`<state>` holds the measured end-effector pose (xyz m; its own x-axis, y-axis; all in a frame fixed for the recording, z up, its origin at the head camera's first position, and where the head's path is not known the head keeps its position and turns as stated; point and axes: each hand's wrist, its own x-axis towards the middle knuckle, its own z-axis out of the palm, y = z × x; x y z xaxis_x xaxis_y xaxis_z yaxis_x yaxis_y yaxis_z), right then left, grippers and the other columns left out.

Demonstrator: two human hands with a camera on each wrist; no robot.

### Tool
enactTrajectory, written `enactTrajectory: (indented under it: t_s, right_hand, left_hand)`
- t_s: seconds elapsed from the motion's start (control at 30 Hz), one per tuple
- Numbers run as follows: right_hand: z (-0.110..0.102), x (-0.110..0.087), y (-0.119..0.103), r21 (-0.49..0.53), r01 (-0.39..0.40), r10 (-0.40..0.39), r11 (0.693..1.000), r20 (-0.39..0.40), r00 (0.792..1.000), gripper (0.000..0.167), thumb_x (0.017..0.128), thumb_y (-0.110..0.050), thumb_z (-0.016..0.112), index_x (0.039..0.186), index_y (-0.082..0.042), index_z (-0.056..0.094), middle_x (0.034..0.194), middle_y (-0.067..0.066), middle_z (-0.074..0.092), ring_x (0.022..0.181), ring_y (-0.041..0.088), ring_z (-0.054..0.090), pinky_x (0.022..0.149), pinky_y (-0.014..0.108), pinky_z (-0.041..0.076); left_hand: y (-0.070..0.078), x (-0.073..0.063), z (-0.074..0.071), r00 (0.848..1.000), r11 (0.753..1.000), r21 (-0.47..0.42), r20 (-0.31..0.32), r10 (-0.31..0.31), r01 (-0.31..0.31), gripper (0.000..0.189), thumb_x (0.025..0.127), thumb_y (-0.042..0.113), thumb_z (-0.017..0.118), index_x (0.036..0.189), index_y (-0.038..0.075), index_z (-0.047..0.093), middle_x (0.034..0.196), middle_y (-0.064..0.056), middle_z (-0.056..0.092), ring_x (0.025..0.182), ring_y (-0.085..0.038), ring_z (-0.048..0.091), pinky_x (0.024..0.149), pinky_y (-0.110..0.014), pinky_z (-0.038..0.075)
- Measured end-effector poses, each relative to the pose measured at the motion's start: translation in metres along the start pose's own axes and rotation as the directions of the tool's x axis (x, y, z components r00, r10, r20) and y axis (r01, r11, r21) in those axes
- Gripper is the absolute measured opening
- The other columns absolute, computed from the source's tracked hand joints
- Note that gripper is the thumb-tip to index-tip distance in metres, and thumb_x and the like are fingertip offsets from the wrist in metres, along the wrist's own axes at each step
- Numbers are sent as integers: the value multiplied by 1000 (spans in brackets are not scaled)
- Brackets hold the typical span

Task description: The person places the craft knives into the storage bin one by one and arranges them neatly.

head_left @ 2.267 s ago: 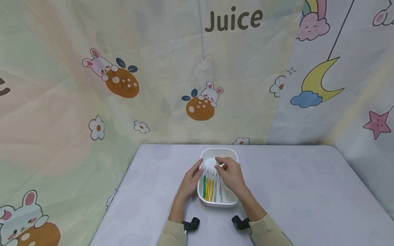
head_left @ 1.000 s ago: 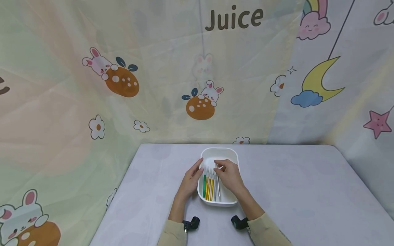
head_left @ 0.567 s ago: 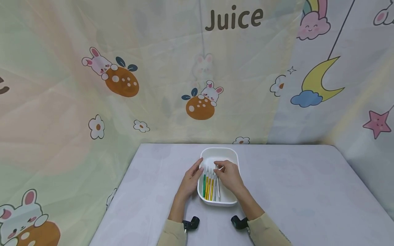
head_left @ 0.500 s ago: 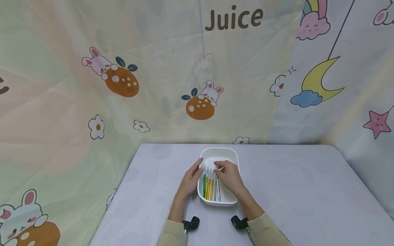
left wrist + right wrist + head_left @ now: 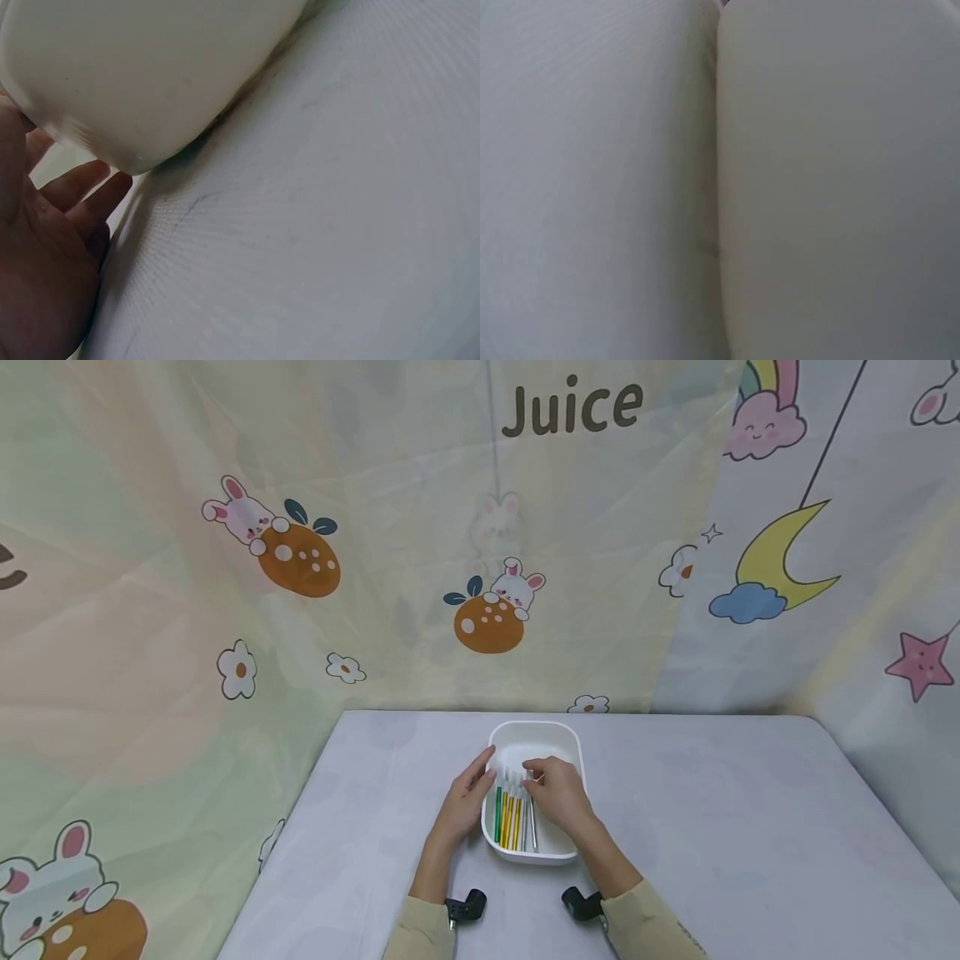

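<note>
A white tray [image 5: 546, 853] lies on the table, with several slim sticks [image 5: 508, 820] side by side in its left half. Their handles are green, yellow and silver, and their far ends pale or clear; the exact kind is too small to tell. My left hand [image 5: 461, 806] holds the tray's left side, thumb at the rim; the left wrist view shows its fingers against the outer wall. My right hand [image 5: 561, 793] reaches over the tray and pinches the far end of a silver stick [image 5: 534, 831], at the row's right end. Fingertips partly hide that end.
A pale cloth covers the table [image 5: 712, 827]. Behind it hangs a printed curtain [image 5: 397, 568] with rabbits and flowers. A black wrist camera [image 5: 467, 906] sits at my left cuff, another wrist camera [image 5: 582, 903] at my right. The right wrist view shows only pale surfaces.
My right hand has shifted slightly left and then toward me, and the silver stick's near end has come closer to the tray's near wall. The left hand and tray stay put.
</note>
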<state>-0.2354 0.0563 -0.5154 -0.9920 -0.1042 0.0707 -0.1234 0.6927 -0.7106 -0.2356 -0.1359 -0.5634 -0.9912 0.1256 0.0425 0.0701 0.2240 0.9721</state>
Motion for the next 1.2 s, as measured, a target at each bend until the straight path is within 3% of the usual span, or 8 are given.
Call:
enactTrajectory:
  t_s: [0.13,0.93,1.2]
  right_hand:
    - [3,1,2,-54,11,-10,999,14,1000,33,89,-7,80,121,-3,77,96,7,74,84,17,65,79,38,63]
    - [2,1,1,-85,-32,38,996,64,997,32,89,-7,79,121,-2,76,110,13,77,89,19,69,83,44,64]
    - [4,1,1,-88,-55,62,995,84,995,32,89,-6,79,121,-1,76,100,10,76,78,15,64,67,29,58]
  left_hand:
    - [-1,0,0,1000,1000,-6,4,3,-3,48,109,37,53,156,37,46,165,16,38,157,-16,31,128,-45,28]
    - [2,0,0,1000,1000,-27,9,1,-1,46,110,34,52,155,41,46,166,14,37,157,-17,31,129,-47,28]
    - [1,0,0,1000,999,-33,12,-7,7,46,110,35,52,155,42,46,165,17,38,157,-15,30,129,-45,27]
